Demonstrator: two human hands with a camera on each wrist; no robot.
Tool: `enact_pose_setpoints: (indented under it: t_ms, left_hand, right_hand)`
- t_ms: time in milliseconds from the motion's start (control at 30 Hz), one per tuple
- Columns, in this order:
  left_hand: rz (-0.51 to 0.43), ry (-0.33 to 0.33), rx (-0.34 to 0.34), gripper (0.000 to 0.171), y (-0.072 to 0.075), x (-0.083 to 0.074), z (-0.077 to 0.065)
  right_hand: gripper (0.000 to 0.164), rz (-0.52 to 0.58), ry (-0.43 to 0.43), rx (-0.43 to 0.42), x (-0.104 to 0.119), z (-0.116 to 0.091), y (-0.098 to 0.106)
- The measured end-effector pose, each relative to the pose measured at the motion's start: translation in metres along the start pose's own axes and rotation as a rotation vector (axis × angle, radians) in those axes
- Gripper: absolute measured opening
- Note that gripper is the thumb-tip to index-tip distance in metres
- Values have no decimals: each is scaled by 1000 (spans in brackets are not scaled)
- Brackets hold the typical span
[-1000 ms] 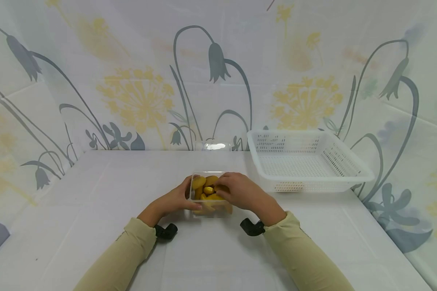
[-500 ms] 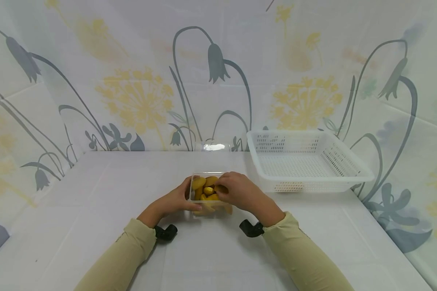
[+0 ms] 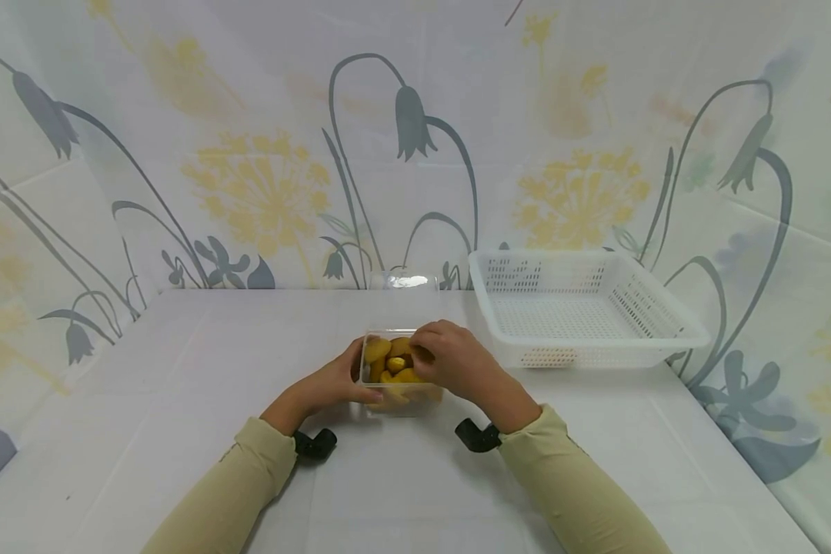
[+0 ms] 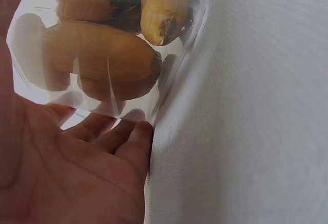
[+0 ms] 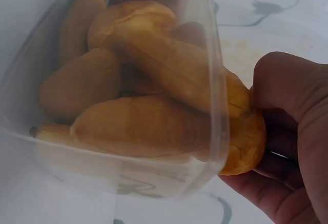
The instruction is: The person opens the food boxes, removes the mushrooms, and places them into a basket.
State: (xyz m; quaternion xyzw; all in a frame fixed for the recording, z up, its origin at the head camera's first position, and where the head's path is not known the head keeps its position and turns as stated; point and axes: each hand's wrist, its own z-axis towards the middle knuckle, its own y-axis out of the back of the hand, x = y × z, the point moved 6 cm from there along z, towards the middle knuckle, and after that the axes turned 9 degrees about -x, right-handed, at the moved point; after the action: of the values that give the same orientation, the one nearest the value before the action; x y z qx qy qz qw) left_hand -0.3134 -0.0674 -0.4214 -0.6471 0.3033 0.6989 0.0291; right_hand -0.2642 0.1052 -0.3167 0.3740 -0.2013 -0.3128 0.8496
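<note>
A clear plastic box point(image 3: 405, 384) filled with several yellow-brown mushrooms point(image 3: 396, 363) stands on the white cloth, its opening facing up. My left hand point(image 3: 328, 383) holds the box on its left side, thumb on the front wall; the left wrist view shows the fingers point(image 4: 134, 142) at the box's wall and bottom edge. At the opening's right side, my right hand point(image 3: 453, 362) pinches one mushroom. In the right wrist view the cap of that mushroom point(image 5: 246, 149) sticks out past the rim between thumb and fingers, while its stem lies inside the box.
The clear lid point(image 3: 405, 282) stands raised behind the box. A white perforated basket point(image 3: 599, 350) sits at the back right. Behind everything hangs a cloth point(image 3: 270, 115) with printed flowers.
My right hand has risen slightly at the box's opening, with its fingers still together. The left hand and the box have stayed in place.
</note>
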Motion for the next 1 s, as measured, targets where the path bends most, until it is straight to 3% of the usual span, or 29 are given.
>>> enact_pose_setpoints:
  t_ms: [100, 467, 800, 1000]
  left_hand:
    - [-3, -10, 7, 108, 0, 0, 0]
    - [4, -14, 6, 108, 0, 0, 1]
    - [32, -3, -9, 111, 1, -1, 0]
    - [18, 3, -6, 112, 1, 0, 0]
  right_hand:
    - [14, 38, -38, 1, -2, 1, 3]
    - [26, 130, -183, 144, -14, 0, 12]
    - [28, 188, -168, 192, -17, 0, 24]
    - [28, 222, -157, 165, -19, 0, 33]
